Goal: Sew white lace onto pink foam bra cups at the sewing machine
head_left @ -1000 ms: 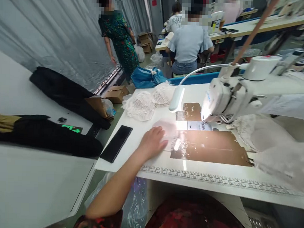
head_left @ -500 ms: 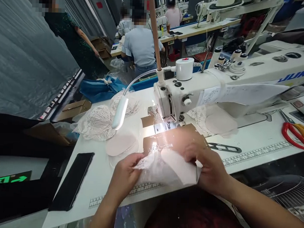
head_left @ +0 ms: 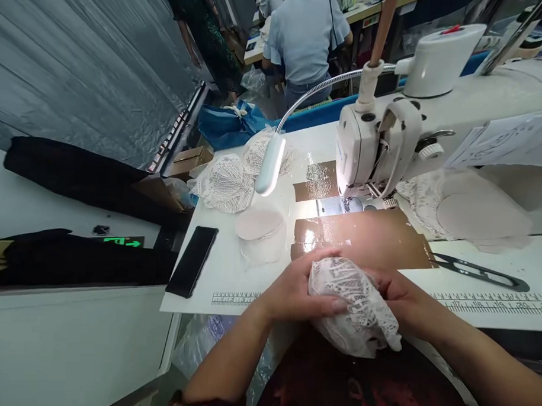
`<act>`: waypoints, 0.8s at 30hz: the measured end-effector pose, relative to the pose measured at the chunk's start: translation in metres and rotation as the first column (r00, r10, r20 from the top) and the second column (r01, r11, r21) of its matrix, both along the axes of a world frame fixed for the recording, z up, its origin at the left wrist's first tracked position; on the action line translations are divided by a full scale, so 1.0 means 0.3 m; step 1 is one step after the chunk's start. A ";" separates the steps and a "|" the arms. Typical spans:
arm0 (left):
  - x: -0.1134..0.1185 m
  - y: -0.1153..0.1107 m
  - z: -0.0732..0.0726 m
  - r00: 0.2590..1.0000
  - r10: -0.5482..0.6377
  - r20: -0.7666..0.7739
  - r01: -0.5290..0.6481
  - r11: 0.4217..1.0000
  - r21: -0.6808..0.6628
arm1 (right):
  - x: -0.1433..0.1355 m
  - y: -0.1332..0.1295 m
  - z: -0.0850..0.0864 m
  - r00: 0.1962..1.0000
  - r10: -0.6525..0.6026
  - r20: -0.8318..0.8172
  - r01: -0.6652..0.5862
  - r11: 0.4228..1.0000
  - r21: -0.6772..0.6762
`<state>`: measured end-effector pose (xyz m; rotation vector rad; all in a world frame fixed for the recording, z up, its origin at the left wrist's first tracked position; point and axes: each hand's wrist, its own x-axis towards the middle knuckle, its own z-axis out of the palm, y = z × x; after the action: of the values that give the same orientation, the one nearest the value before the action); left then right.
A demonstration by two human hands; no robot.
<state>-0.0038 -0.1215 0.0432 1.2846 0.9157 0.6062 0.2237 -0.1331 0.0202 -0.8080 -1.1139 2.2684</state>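
A white lace bra cup (head_left: 354, 303), rounded and bulging, is held close to my body at the table's front edge. My left hand (head_left: 301, 293) is closed around its left side, thumb lying across the lace. On the far right side, my right hand (head_left: 392, 293) grips the cup, its fingers partly hidden behind the lace. Just beyond both hands stands a white sewing machine (head_left: 359, 147), its needle area lit. Brown tape-covered sheets (head_left: 363, 236) lie in front of the needle plate.
At left are more lace cups (head_left: 227, 184), a plain pale cup piece (head_left: 259, 226) and a black phone (head_left: 192, 262). Thread snips (head_left: 482, 272) and pale lace pieces (head_left: 470, 213) lie right. A lamp (head_left: 271, 164) arches over the table (head_left: 226, 272). A seated person (head_left: 303, 44) is beyond.
The flat lace and pale fabric held spread between my hands is now a rounded lace cup, drawn nearer my body. The view has shifted down and to the left.
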 end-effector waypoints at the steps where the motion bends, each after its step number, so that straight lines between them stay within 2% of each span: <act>1: -0.005 0.001 -0.009 0.998 -0.042 0.045 0.045 0.997 -0.070 | -0.001 -0.004 0.004 0.999 -0.038 0.008 0.038 0.999 -0.016; 4: -0.019 -0.008 -0.039 0.988 -0.033 0.149 0.064 0.976 -0.207 | -0.003 -0.015 0.016 0.961 -0.267 0.076 0.269 0.963 -0.020; 7: -0.025 -0.026 -0.063 0.985 0.111 0.132 -0.068 0.953 -0.296 | -0.002 -0.020 0.015 0.882 -0.448 0.144 0.451 0.893 0.016; 10: 0.002 -0.045 -0.069 0.921 0.350 0.170 -0.242 0.858 -0.453 | 0.004 -0.013 -0.006 0.848 -0.470 0.245 0.437 0.881 0.180; 13: 0.063 -0.055 -0.060 0.767 0.588 0.257 -0.388 0.743 -0.545 | 0.011 -0.006 -0.037 0.823 -0.461 0.330 0.357 0.874 0.331; 15: 0.107 -0.058 -0.055 0.642 0.700 0.313 -0.504 0.693 -0.515 | 0.007 -0.010 -0.052 0.879 -0.406 0.251 0.321 0.892 0.319; 17: 0.143 -0.061 -0.061 0.545 0.760 0.354 -0.606 0.649 -0.461 | -0.008 -0.019 -0.061 0.928 -0.335 0.164 0.275 0.912 0.304; 19: 0.168 -0.070 -0.076 0.519 0.776 0.358 -0.667 0.630 -0.398 | -0.033 -0.027 -0.062 0.919 -0.352 0.178 0.283 0.902 0.324; 21: 0.178 -0.085 -0.092 0.531 0.789 0.308 -0.726 0.611 -0.315 | -0.058 -0.029 -0.058 0.862 -0.453 0.227 0.376 0.872 0.313; 24: 0.174 -0.108 -0.095 0.533 0.828 0.171 -0.813 0.558 -0.168 | -0.083 -0.019 -0.049 0.822 -0.533 0.202 0.525 0.846 0.095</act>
<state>0.0483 -0.1538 0.0147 0.6086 1.3260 1.4337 0.1988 -0.1387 0.0055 -1.2098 -0.8727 1.7157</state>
